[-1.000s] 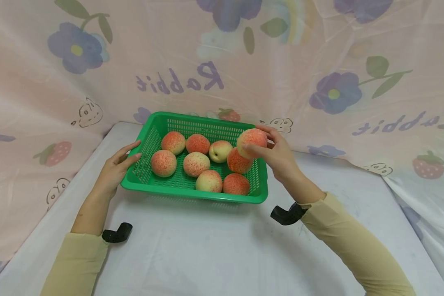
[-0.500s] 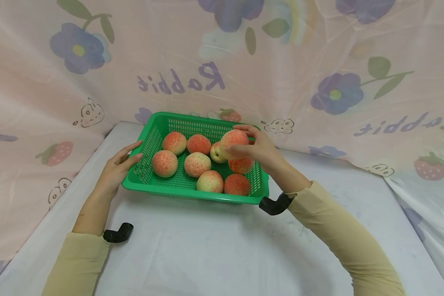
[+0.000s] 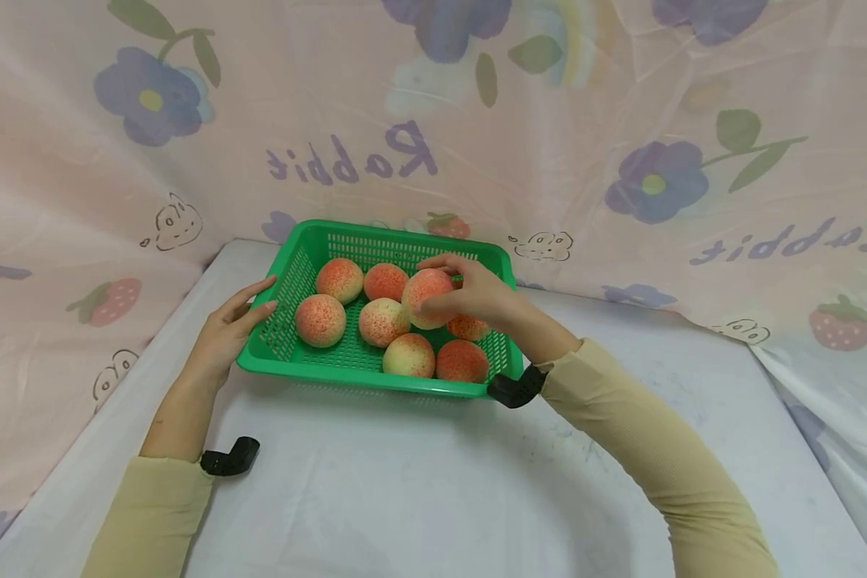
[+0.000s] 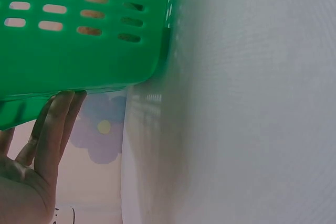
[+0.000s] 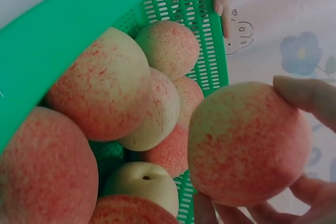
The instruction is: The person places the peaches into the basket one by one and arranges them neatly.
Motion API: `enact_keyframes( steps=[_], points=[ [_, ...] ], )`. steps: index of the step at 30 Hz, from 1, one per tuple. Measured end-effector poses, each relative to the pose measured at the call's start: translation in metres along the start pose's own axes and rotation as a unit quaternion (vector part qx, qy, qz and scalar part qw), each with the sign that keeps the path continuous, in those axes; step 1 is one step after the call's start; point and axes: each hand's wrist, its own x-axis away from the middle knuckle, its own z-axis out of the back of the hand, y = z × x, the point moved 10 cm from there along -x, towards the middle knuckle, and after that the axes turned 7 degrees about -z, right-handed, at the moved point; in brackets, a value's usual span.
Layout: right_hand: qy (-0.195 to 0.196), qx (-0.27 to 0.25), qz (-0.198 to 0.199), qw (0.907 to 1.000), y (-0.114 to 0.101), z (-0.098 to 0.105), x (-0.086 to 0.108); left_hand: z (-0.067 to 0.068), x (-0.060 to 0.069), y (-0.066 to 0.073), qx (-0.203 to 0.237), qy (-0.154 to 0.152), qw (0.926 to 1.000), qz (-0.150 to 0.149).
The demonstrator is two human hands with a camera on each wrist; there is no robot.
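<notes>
My right hand (image 3: 477, 293) holds a red-and-yellow speckled peach (image 3: 426, 293) between thumb and fingers, above the right part of a green plastic basket (image 3: 361, 389). In the right wrist view, this held peach (image 5: 249, 145) is in front, with fingertips around its side. Several other peaches lie in the basket, among them a pale yellow one (image 5: 144, 184) with a dark stem pit, which the held peach hides in the head view. My left hand (image 3: 220, 329) touches the basket's left rim with thumb and fingertips. Straight fingers (image 4: 52, 135) meet the rim in the left wrist view.
The basket stands on a table with a white cloth (image 3: 376, 490), close to its back edge. A patterned curtain (image 3: 535, 144) hangs behind and along the sides. A black wrist device (image 3: 516, 387) on the right arm overlaps the basket's front right corner.
My right hand has carried the held peach leftward, from the basket's right end toward the middle, covering the pale yellow peach. The left hand and the basket stay in place.
</notes>
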Motion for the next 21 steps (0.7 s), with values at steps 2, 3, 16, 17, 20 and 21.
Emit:
enact_keyframes(
  steps=[2,3,16,17,20,21],
  points=[
    [-0.016,0.013,0.006,0.9998,-0.002,-0.007,-0.003,0.000,0.000,0.000,-0.001,0.000,1.0000,0.002],
    [-0.023,0.020,0.008,0.9995,-0.003,-0.011,-0.004,0.000,0.000,0.000,-0.001,0.000,1.0000,0.003],
    [-0.076,0.052,0.002,0.9958,-0.011,-0.050,-0.015,0.001,-0.001,-0.004,-0.002,-0.002,0.9999,0.010],
    [-0.080,0.055,0.005,0.9953,-0.012,-0.053,-0.016,0.001,-0.001,-0.004,-0.002,-0.002,0.9999,0.011],
    [-0.089,0.070,0.019,0.9933,-0.014,-0.063,-0.022,0.000,0.000,-0.004,0.000,-0.002,0.9999,0.011],
    [-0.097,0.069,0.022,0.9927,-0.014,-0.067,-0.023,0.000,0.000,-0.003,0.001,-0.003,0.9999,0.010]
  ],
)
